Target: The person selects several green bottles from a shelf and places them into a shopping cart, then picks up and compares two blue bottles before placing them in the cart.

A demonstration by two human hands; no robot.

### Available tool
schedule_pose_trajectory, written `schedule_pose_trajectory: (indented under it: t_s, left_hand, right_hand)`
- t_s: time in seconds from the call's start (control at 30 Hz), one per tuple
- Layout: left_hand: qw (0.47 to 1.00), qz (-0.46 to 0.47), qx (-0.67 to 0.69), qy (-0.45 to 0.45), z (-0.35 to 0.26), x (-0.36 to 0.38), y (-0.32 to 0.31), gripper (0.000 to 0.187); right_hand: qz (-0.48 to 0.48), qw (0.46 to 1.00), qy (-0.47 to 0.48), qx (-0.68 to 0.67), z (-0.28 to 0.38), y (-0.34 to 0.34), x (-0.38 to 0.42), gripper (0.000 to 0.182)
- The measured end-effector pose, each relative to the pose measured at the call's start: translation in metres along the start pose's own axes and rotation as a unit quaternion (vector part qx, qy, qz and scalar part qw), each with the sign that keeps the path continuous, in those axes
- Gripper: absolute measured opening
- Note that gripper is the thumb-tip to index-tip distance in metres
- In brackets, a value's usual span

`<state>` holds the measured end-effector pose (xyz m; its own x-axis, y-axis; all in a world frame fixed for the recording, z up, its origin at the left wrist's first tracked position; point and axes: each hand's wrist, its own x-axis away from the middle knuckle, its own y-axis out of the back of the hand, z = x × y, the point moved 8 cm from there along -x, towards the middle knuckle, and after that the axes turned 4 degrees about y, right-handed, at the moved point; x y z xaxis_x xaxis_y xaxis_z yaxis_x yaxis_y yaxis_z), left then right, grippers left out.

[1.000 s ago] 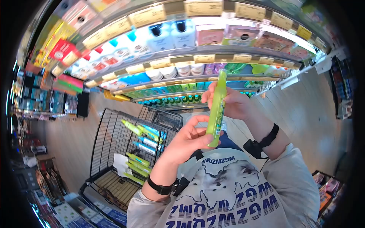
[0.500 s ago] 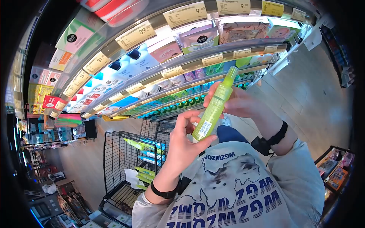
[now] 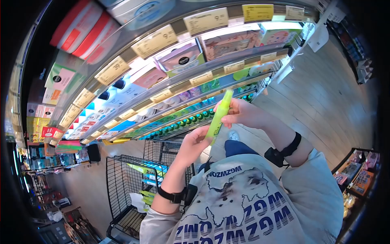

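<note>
Forward passage beyond the bottle [image 3: 219, 118] is blocked by shelves [image 3: 218, 72]. The cart's [image 3: 117, 183] wire walls obstruct the lower left. Clearance extends over the floor [image 3: 317, 105] at right, up to the bin [image 3: 343, 160].

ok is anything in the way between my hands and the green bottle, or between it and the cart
Nothing visible: your left hand and right hand both hold the bottle. Toward the cart, the left hand lies between in this view, and the cart's wire side stands there too.
</note>
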<state>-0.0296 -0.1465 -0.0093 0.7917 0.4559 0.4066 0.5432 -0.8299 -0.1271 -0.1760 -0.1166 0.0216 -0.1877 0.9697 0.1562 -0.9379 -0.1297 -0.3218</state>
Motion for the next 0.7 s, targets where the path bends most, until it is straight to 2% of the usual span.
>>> schedule_pose_trajectory:
  t_s: [0.03,0.07,0.1,0.17,0.2,0.27,0.3,0.37,0.5,0.57,0.63,0.7]
  left_hand:
    - [0.998,-0.006,-0.058,-0.012,0.006,-0.012,-0.004,0.045]
    - [0.995,0.000,-0.096,-0.031,0.009,-0.024,-0.009,0.057]
    - [0.995,0.002,-0.094,-0.032,0.013,-0.036,-0.016,0.057]
    - [0.983,-0.061,-0.164,-0.051,0.018,-0.060,-0.021,0.070]
    - [0.980,-0.068,-0.183,-0.050,0.023,-0.075,-0.025,0.079]
    - [0.980,-0.064,-0.186,-0.041,0.007,-0.093,-0.042,0.078]
    - [0.980,-0.060,-0.190,-0.030,0.002,-0.103,-0.050,0.078]
    - [0.982,-0.060,-0.178,-0.031,0.003,-0.126,-0.057,0.081]
    - [0.988,-0.093,-0.114,-0.056,0.003,-0.161,-0.058,0.082]
    - [0.995,-0.074,-0.034,-0.050,0.004,-0.172,-0.060,0.081]
    - [0.995,-0.089,-0.020,-0.040,0.003,-0.178,-0.059,0.079]
    - [0.993,-0.109,-0.028,0.020,0.011,-0.184,-0.056,0.078]
  right_hand:
    - [-0.031,0.999,0.004,0.011,-0.004,0.011,0.004,0.036]
    - [-0.062,0.998,0.008,0.023,-0.008,0.021,0.007,0.035]
    - [-0.063,0.998,0.007,0.024,-0.015,0.029,0.009,0.035]
    - [-0.159,0.972,0.088,0.148,-0.010,0.058,0.014,0.033]
    - [-0.157,0.972,0.088,0.150,-0.011,0.063,0.013,0.033]
    - [-0.235,0.895,0.196,0.323,0.013,0.077,0.018,0.030]
    - [-0.233,0.895,0.197,0.325,0.012,0.084,0.014,0.030]
    - [-0.239,0.824,0.272,0.436,0.021,0.090,0.011,0.030]
    - [-0.257,0.808,0.274,0.454,0.012,0.113,-0.010,0.030]
    - [-0.269,0.825,0.243,0.434,0.006,0.123,-0.019,0.024]
    - [-0.263,0.811,0.171,0.495,-0.005,0.136,-0.035,0.019]
    - [-0.264,0.808,0.173,0.497,-0.010,0.142,-0.040,0.017]
